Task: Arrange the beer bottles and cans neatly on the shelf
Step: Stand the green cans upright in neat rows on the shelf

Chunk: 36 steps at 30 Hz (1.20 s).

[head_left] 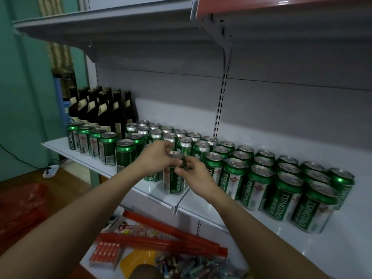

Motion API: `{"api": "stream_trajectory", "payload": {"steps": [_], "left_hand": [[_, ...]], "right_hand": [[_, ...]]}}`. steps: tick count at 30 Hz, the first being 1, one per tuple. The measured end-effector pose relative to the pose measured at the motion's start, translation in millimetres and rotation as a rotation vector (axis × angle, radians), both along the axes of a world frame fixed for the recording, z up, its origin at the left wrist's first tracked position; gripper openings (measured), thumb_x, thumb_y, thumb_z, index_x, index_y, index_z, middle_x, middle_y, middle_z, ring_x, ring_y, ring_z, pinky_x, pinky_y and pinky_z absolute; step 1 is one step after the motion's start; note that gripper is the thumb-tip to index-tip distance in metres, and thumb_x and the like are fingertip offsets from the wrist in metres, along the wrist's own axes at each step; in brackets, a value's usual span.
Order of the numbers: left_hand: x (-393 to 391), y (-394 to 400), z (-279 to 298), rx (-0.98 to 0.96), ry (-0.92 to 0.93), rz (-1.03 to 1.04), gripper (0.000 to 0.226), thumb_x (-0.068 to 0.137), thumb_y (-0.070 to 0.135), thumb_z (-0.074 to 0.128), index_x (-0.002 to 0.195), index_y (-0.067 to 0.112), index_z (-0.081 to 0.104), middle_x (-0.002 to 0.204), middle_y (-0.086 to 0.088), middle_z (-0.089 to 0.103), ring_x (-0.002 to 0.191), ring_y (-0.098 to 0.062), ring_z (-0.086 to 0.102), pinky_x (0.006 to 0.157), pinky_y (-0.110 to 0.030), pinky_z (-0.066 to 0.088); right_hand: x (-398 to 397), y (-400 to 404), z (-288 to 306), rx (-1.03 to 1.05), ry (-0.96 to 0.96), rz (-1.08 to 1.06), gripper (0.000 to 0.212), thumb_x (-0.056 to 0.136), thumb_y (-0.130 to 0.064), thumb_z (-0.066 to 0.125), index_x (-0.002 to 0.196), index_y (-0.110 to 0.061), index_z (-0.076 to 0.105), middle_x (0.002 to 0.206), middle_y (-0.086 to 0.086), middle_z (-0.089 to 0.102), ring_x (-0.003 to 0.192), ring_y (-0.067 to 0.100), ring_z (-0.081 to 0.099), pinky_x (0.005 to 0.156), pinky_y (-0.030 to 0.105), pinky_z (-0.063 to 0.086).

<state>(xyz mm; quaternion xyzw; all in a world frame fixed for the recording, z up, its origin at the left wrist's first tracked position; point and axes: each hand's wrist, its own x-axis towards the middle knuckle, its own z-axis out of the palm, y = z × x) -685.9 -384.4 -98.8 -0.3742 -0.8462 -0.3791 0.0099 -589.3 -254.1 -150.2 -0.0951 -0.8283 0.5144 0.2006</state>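
Head view: a green beer can (175,178) is seen upright at the front edge of the white shelf (201,202), close to the seam between two shelf boards. Both hands are placed at its top. The left hand (159,158) is curled over the can's rim from the left, and the can is held in its grip; the right hand (196,176) is closed on the same can, with thumb and fingertips pinched at the upper edge on the right side. To the right of the held can, rows of green cans (281,178) are packed closely, running back toward the grey rear panel. To the left, a single front row of green cans (94,143) is lined along the shelf edge, and dark brown bottles (100,109) with pale labels are grouped behind it at the far left end. More cans (161,131) are seen just behind the hands. On the lower shelf, red strips (171,238), a red-and-white packet (105,256) and a heap of small coloured items (201,268) are laid. A red plastic bag (22,208) is seen on the wooden floor at the left.
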Motion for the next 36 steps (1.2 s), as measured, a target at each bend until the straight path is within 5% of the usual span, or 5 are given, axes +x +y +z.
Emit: {"api": "stream_trajectory", "payload": {"steps": [4, 8, 13, 24, 36], "left_hand": [[7.4, 5.3, 15.5, 0.189, -0.073, 0.042, 0.069, 0.066, 0.039, 0.09, 0.124, 0.014, 0.064, 0.094, -0.005, 0.07, 0.089, -0.021, 0.068, 0.085, -0.042, 0.056], [20.0, 14.4, 44.3, 0.265, 0.026, 0.051, 0.062, 0.062, 0.051, 0.087, 0.113, 0.022, 0.068, 0.079, 0.009, 0.067, 0.068, -0.001, 0.063, 0.057, -0.019, 0.046], [41.3, 33.8, 75.2, 0.293, 0.054, 0.013, 0.064, 0.063, 0.066, 0.08, 0.112, 0.027, 0.068, 0.079, 0.01, 0.066, 0.076, -0.008, 0.065, 0.068, -0.03, 0.051], [86.5, 86.7, 101.8, 0.195, -0.048, -0.331, 0.069, 0.076, 0.066, 0.071, 0.126, 0.019, 0.063, 0.11, 0.009, 0.066, 0.094, -0.003, 0.064, 0.071, -0.018, 0.047], [148.0, 175.9, 113.6, 0.123, -0.093, -0.634, 0.041, 0.09, 0.046, 0.067, 0.12, 0.019, 0.063, 0.107, 0.004, 0.069, 0.097, -0.01, 0.067, 0.076, -0.022, 0.054]], "right_hand": [[9.9, 3.8, 10.6, -0.073, 0.095, -0.021, 0.045, 0.094, -0.03, 0.067, 0.134, -0.018, 0.05, 0.13, 0.0, 0.058, 0.118, 0.016, 0.058, 0.097, 0.028, 0.048], [27.2, 11.8, 26.6, -0.105, 0.17, -0.019, 0.054, 0.091, -0.037, 0.07, 0.137, -0.021, 0.047, 0.131, 0.0, 0.057, 0.118, 0.012, 0.058, 0.093, 0.021, 0.049], [54.4, 24.9, 39.6, -0.122, 0.225, -0.074, 0.074, 0.078, -0.045, 0.08, 0.14, -0.028, 0.044, 0.136, 0.0, 0.055, 0.124, 0.022, 0.055, 0.105, 0.047, 0.047], [115.7, 63.0, 47.1, -0.214, 0.447, -0.207, 0.05, 0.08, -0.029, 0.08, 0.126, -0.021, 0.06, 0.116, -0.004, 0.071, 0.108, 0.01, 0.067, 0.098, 0.039, 0.055], [200.1, 123.2, 52.3, -0.18, 0.566, -0.367, 0.034, 0.092, -0.024, 0.068, 0.126, -0.022, 0.063, 0.114, -0.002, 0.073, 0.108, 0.018, 0.069, 0.094, 0.044, 0.055]]}}
